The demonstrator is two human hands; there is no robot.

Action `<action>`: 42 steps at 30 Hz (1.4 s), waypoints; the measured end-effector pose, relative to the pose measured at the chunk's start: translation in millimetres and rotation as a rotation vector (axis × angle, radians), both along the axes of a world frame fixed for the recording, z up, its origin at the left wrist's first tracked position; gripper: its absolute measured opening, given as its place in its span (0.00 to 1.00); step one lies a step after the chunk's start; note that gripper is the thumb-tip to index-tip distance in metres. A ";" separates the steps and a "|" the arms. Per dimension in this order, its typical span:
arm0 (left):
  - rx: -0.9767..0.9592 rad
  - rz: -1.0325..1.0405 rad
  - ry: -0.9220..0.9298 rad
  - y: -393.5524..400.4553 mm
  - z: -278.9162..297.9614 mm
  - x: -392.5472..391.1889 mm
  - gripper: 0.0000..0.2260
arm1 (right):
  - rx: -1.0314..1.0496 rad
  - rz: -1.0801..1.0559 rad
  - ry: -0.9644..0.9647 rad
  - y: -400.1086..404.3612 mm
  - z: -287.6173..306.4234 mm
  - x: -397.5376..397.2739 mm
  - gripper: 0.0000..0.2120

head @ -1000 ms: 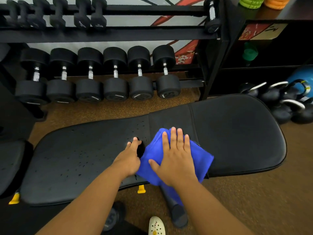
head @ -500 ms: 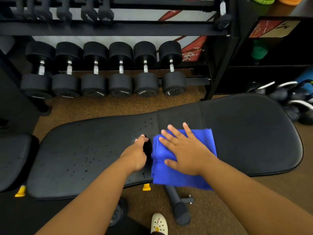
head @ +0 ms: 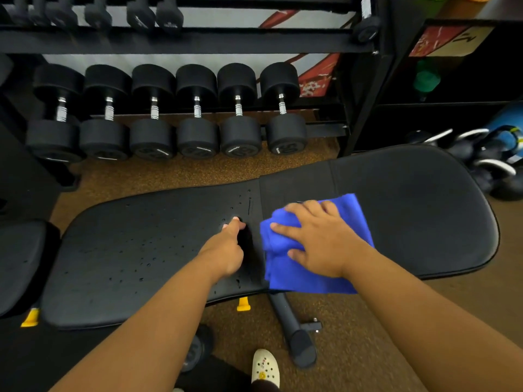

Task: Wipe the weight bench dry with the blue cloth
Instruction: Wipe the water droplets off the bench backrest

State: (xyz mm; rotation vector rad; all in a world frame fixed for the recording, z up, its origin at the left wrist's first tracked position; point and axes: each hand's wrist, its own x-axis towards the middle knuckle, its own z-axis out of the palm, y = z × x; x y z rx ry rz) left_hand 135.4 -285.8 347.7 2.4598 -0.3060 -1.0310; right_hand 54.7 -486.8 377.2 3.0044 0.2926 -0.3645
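Blue cloth (head: 314,275) bunched (folded layers), weight bench (head: 135,244) droplet-speckled leftward

Bench: we see the black weight bench (head: 410,210) lying across the brown floor (head: 368,349).
Droplets: water beads (head: 135,267) speckle its left pad.
Cloth: the blue cloth (head: 319,275) lies bunched at the pad seam.
Right hand: our right hand (head: 319,241) presses flat on it, fingers spread.
Left hand: our left hand (head: 226,250) rests just left of the cloth, fingers curled loosely.
Far side: dumbbells (head: 195,111) line the rack.

right hand (head: 317,239) flat, left hand (head: 226,250) curled
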 end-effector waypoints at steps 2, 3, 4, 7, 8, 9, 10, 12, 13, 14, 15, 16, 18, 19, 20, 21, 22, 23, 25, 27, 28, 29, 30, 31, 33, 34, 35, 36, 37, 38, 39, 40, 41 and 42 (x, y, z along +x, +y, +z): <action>0.017 -0.015 -0.017 -0.4 -0.1 -1.4 0.29 | -0.040 -0.186 -0.036 7.3 -1.1 -3.2 0.31; 0.032 -0.024 -0.037 -0.3 0.1 -2.7 0.29 | -0.042 -0.252 -0.042 19.4 -5.8 -3.7 0.32; 0.047 -0.038 -0.063 0.1 -0.1 -4.6 0.29 | -0.031 -0.288 -0.045 34.1 -11.3 -3.8 0.33; 0.065 -0.082 -0.153 3.1 -3.5 -9.8 0.28 | -0.010 -0.284 -0.037 52.2 -26.3 9.8 0.38; 0.065 -0.085 -0.183 4.6 -4.2 -11.4 0.28 | -0.026 -0.254 -0.054 44.6 -28.6 20.5 0.36; 0.065 -0.086 -0.208 5.4 -5.2 -12.4 0.28 | -0.040 -0.230 -0.067 34.0 -30.4 32.8 0.33; 0.068 -0.086 -0.223 5.9 -5.6 -13.8 0.27 | -0.054 -0.212 -0.083 24.9 -30.2 45.4 0.31; 0.074 -0.085 -0.231 6.0 -7.4 -15.5 0.26 | -0.083 -0.214 -0.073 14.5 -31.3 69.1 0.29; 0.079 -0.088 -0.236 5.5 -8.4 -16.0 0.26 | -0.094 -0.225 -0.065 13.9 -32.0 79.4 0.28; 0.090 -0.093 -0.243 4.8 -8.5 -16.5 0.26 | -0.096 -0.238 -0.059 15.4 -32.6 87.3 0.28; 0.108 -0.103 -0.252 3.7 -8.7 -16.4 0.26 | -0.098 -0.250 -0.051 17.9 -32.9 91.1 0.28; 0.128 -0.111 -0.258 2.4 -8.2 -16.0 0.26 | -0.101 -0.247 -0.049 20.0 -31.1 91.2 0.27; 0.151 -0.116 -0.252 1.2 -7.7 -16.5 0.27 | -0.070 -0.195 -0.034 21.7 -27.0 76.4 0.26; 0.153 -0.118 -0.255 1.3 -7.8 -15.7 0.27 | -0.048 -0.151 -0.024 22.2 -26.4 63.0 0.25; 0.153 -0.119 -0.257 1.6 -7.4 -14.9 0.27 | -0.022 -0.102 -0.025 23.3 -26.3 47.2 0.24; 0.151 -0.119 -0.256 1.9 -7.3 -13.8 0.27 | 0.005 -0.066 -0.011 26.3 -23.9 31.1 0.24; 0.147 -0.117 -0.251 2.6 -7.5 -13.4 0.27 | 0.023 -0.042 0.016 29.0 -20.1 17.9 0.24; 0.144 -0.118 -0.247 2.6 -7.3 -13.6 0.26 | 0.033 -0.031 0.032 27.6 -18.0 10.6 0.25; 0.155 -0.132 -0.259 1.2 -5.0 -14.6 0.26 | 0.032 -0.054 0.060 17.6 -14.4 14.3 0.24; 0.167 -0.156 -0.273 0.4 -4.5 -14.0 0.26 | -0.046 -0.160 0.010 4.3 -12.0 38.0 0.24; 0.173 -0.163 -0.272 1.4 -5.0 -14.6 0.26 | -0.088 -0.199 -0.026 -0.2 -13.0 52.8 0.24; 0.176 -0.170 -0.275 1.4 -4.7 -14.3 0.26 | -0.102 -0.240 -0.037 -4.3 -14.2 68.5 0.24; 0.176 -0.177 -0.284 2.1 -5.0 -14.0 0.26 | -0.094 -0.274 -0.034 -6.9 -17.1 83.0 0.25; 0.169 -0.175 -0.295 2.6 -4.7 -15.4 0.26 | -0.092 -0.298 -0.018 -6.7 -19.7 93.1 0.25; 0.141 -0.167 -0.317 4.7 -5.8 -14.8 0.26 | -0.099 -0.295 0.002 -2.7 -21.7 103.0 0.26; 0.117 -0.175 -0.325 7.7 -8.5 -15.3 0.25 | -0.107 -0.262 0.003 1.2 -20.9 99.9 0.26; 0.076 -0.182 -0.344 11.5 -11.9 -15.9 0.25 | -0.106 -0.209 0.010 4.3 -19.8 91.1 0.26; 0.024 -0.178 -0.372 17.1 -16.7 -16.1 0.24 | -0.097 -0.141 0.023 6.5 -19.1 77.5 0.25; -0.032 -0.141 -0.395 24.1 -22.1 -16.5 0.24 | -0.079 -0.065 0.038 7.8 -18.5 60.3 0.25; -0.076 -0.077 -0.399 32.0 -26.6 -17.3 0.24 | -0.046 -0.001 0.051 8.4 -16.0 41.4 0.25; -0.102 -0.004 -0.391 40.6 -31.0 -18.6 0.24 | -0.007 0.031 0.077 8.5 -11.6 23.7 0.26; -0.107 0.053 -0.379 49.7 -35.3 -20.2 0.25 | 0.024 0.038 0.107 6.9 -8.2 9.5 0.27; -0.092 0.084 -0.362 58.4 -38.2 -21.9 0.25 | 0.037 0.021 0.127 3.9 -6.3 0.4 0.28; -0.063 0.092 -0.340 66.0 -40.7 -23.2 0.25 | 0.037 -0.016 0.140 0.9 -6.6 -3.9 0.28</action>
